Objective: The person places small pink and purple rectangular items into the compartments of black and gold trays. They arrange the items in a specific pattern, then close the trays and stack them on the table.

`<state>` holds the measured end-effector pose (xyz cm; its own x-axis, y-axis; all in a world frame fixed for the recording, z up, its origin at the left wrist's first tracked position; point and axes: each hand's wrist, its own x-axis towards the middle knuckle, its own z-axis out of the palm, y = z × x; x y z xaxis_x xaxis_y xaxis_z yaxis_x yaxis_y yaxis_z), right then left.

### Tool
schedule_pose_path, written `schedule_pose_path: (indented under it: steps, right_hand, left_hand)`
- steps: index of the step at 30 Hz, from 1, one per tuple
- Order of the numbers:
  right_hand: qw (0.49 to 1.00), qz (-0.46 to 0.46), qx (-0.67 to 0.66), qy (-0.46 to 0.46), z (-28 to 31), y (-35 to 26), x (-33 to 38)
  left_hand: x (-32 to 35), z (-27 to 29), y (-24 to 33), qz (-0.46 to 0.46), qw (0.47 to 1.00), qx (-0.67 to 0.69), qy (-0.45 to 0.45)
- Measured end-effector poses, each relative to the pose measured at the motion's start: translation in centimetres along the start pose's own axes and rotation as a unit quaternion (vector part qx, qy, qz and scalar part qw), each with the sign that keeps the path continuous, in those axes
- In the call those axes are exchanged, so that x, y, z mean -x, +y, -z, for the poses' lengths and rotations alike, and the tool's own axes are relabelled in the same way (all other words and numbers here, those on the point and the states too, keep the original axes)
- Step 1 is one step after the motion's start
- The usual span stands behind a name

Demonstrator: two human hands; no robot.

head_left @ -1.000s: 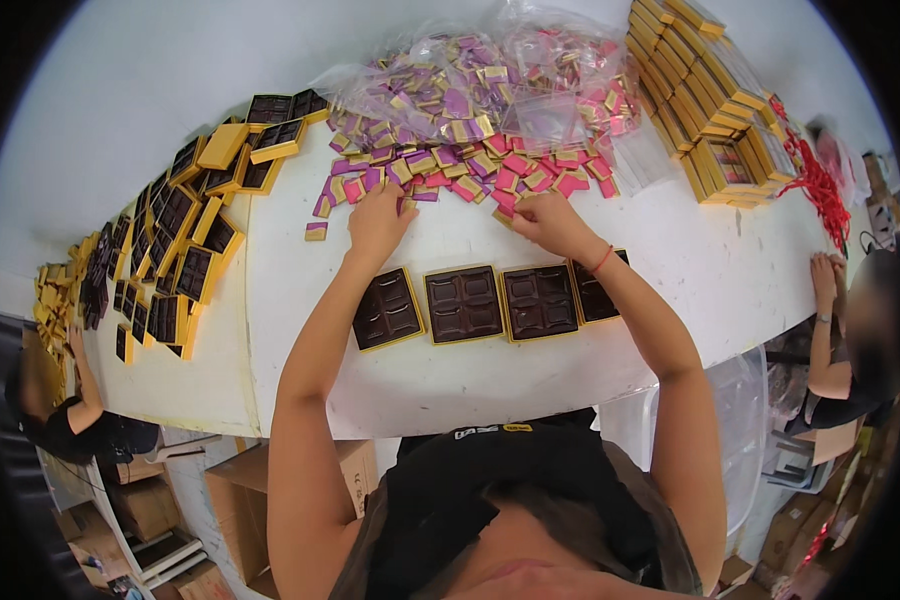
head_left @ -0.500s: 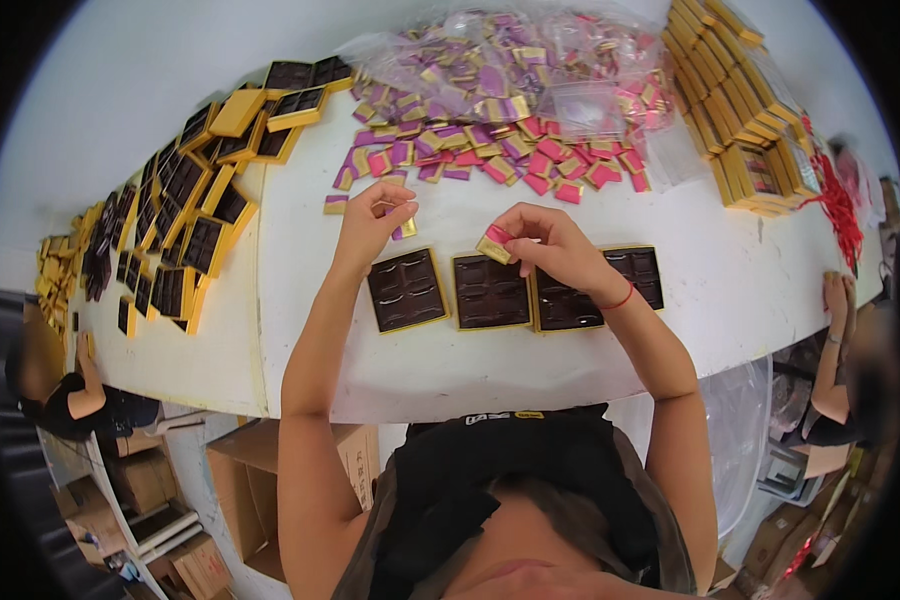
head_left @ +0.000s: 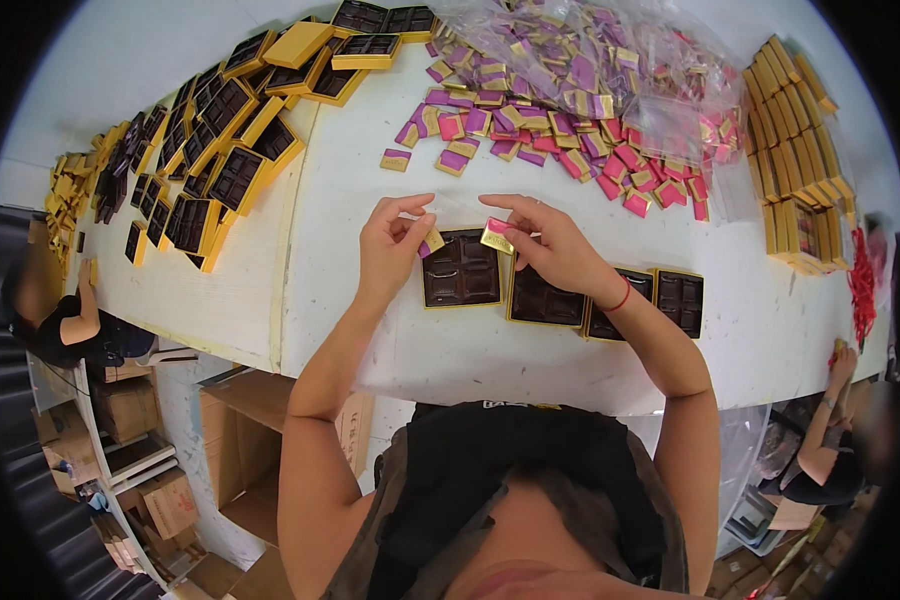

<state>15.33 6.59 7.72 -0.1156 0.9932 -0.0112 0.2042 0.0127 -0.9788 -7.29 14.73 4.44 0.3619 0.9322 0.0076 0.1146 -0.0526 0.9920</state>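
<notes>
My left hand (head_left: 390,240) pinches a small purple-and-gold wrapped sweet (head_left: 430,242) beside the upper left corner of the leftmost box tray (head_left: 461,280). Thumb and fingers of my right hand (head_left: 550,240) are closed on a pink-and-gold wrapped sweet (head_left: 497,236), just over that tray's upper right corner. The tray has dark brown moulded compartments and a gold rim; no sweets show in it. More trays of this kind stand in a row to the right, the second tray (head_left: 547,305) partly under my right hand and the third tray (head_left: 598,325) partly behind my wrist.
Beyond my hands lies a heap of wrapped sweets (head_left: 570,120), partly under clear plastic bags (head_left: 670,110). Gold-edged trays (head_left: 235,180) are piled at left. Stacked gold boxes (head_left: 800,150) and red cords (head_left: 861,290) are at right. Other people work at both table ends.
My hands have come closer together at the leftmost tray, each with a sweet. The left hand has moved away from the heap's edge. The whole view has shifted, with the table scene now further right.
</notes>
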Motion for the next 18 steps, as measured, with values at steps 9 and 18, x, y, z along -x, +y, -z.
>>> schedule_pose_path:
  steps: [9,18]
  right_hand:
    - [0.998,0.003,-0.023,0.055,-0.2,1.7,-0.6]
    - [0.987,0.070,0.141,0.026,-3.2,2.2,-2.2]
  left_hand:
    - [2.1,-2.4,-2.6,-0.183,0.961,-0.178,0.105]
    - [1.0,-1.6,-2.4,-0.047,0.983,0.108,0.141]
